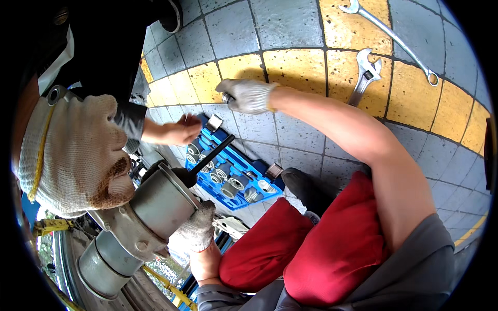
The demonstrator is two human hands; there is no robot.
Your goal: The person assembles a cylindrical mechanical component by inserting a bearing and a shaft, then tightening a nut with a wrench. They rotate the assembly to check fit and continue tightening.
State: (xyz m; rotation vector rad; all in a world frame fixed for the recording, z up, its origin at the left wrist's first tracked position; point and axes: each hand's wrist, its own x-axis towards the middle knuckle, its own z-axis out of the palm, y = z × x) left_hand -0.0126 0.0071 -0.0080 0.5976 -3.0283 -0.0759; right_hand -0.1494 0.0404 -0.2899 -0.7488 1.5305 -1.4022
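My left hand (197, 228), in a knitted glove, is closed against the side of a grey metal cylindrical assembly (161, 205) with flanges and bolts. A black rod (213, 154) sticks out of its upper end. Out over the tiles, my gloved right hand (250, 96) is closed around a small dark, round metal piece (226, 97); its exact kind is mostly hidden by the fingers. Another person's large gloved hand (72, 150), stained brown, rests at the assembly's left side. A bare hand (181, 129) with a dark sleeve hovers by the blue case (236, 206).
The blue case holds several metal rings and cups on the floor. An adjustable wrench (361, 83) and a long combination wrench (395, 38) lie on the grey and yellow tiles. A person's dark shoe (171, 15) stands at the top. My red-trousered knees are close below.
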